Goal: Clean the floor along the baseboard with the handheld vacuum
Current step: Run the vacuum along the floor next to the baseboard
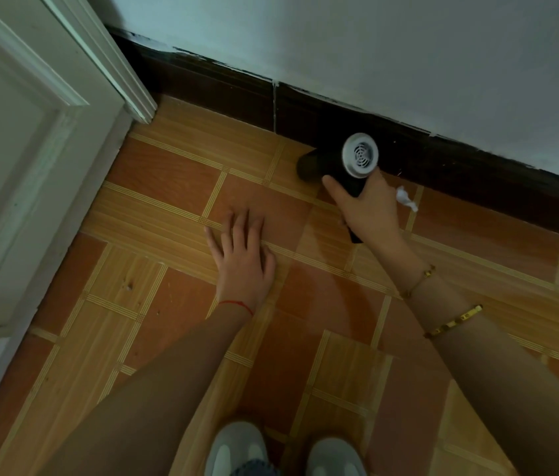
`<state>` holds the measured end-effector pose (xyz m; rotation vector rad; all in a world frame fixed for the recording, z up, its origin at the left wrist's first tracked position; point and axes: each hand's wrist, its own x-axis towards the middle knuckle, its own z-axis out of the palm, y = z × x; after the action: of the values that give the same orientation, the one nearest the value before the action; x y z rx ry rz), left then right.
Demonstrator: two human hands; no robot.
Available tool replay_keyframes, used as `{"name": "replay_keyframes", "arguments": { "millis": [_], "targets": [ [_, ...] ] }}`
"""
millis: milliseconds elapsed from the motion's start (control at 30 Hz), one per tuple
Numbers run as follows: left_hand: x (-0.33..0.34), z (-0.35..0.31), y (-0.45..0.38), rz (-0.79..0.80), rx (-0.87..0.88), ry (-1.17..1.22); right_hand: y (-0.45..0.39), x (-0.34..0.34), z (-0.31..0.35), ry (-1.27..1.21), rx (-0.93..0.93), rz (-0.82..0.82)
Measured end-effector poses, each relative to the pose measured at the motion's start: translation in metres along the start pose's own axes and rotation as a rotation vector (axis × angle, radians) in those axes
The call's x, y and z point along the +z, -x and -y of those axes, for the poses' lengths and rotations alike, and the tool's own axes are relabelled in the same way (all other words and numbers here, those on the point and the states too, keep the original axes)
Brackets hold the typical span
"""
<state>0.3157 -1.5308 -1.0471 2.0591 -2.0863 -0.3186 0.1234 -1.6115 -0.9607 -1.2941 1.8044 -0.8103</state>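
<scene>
At the foot of the wall: the handheld vacuum point(336, 166) lies low over the floor point(175, 187), its dark nose pointing left along the baseboard point(230, 87) and its grey vented rear cap turned up toward the camera.
Vacuum grip: the right hand point(371, 209) holds the black handle from below and behind — thumb laid along the near side, the other fingers point(331, 187) wrapped round the handle and mostly hidden behind it.
Nose contact: just beside the baseboard, at or very near the floor; whether it actually touches either cannot be told in the dark.
Just right of the gripping fingers: a small white crumpled scrap point(407, 199) lies on the floor close to the baseboard.
Left hand point(243, 255): flat on the floor, palm down, fingers straight and slightly spread, holding nothing — it sits well left of and nearer the person than the vacuum.
Wrists: a thin red string point(237, 305) on the left; two gold bracelets point(453, 321) on the right forearm.
Beyond the left fingers: a pale panelled door point(23, 149) and its frame meet the baseboard in the corner.
Above the baseboard: a pale wall point(374, 46), its lower edge ragged against the dark strip.
Nearest the person: two grey shoes point(281, 451) on the orange and tan patterned tiles.
</scene>
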Motion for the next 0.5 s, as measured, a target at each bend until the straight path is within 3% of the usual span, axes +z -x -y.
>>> {"name": "replay_keyframes", "arguments": {
  "millis": [200,400,500],
  "targets": [
    [-0.001,-0.001,0.0,0.018,0.0,-0.007,0.03,-0.017,-0.005,0.109,-0.033,0.303],
    [0.002,-0.002,0.001,0.015,-0.001,-0.03,0.038,-0.046,-0.027,0.108,-0.009,0.004],
    [0.003,-0.003,0.001,0.013,0.003,-0.055,0.044,-0.057,-0.034,0.125,0.002,-0.007]
  ]
}}
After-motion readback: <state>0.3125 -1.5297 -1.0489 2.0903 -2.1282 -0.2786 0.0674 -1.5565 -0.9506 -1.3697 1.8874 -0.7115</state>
